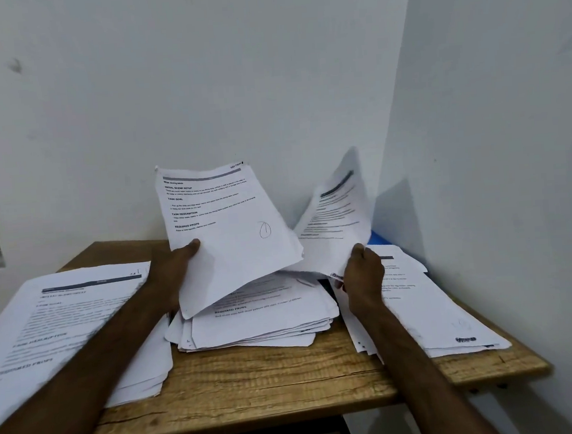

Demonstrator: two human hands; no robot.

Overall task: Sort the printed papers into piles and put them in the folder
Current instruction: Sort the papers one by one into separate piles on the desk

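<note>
Three heaps are sitting on the wooden table (273,382): a left pile (63,323) at nine o'clock, a right pile (432,308) at three o'clock, and an unsorted stack (261,318) lying in the middle toward twelve. I am judging the sorting as roughly midway, since the unsorted stack is looking thick and nothing is going into a folder yet. A blue corner (376,235) peeking out at two o'clock behind the right pile may be that folder, though I cannot tell.

The left hand (175,263) is gripping a printed sheet (230,228) by its lower left edge, thumb lying on the front, holding it above the unsorted stack. That sheet is standing nearly upright, long axis running six to twelve, heading pointing to twelve and leaning slightly toward eleven. The right hand (362,272) is pinching the bottom edge of a second sheet (336,219), which is curling and leaning with its heading pointing toward one o'clock.
</note>
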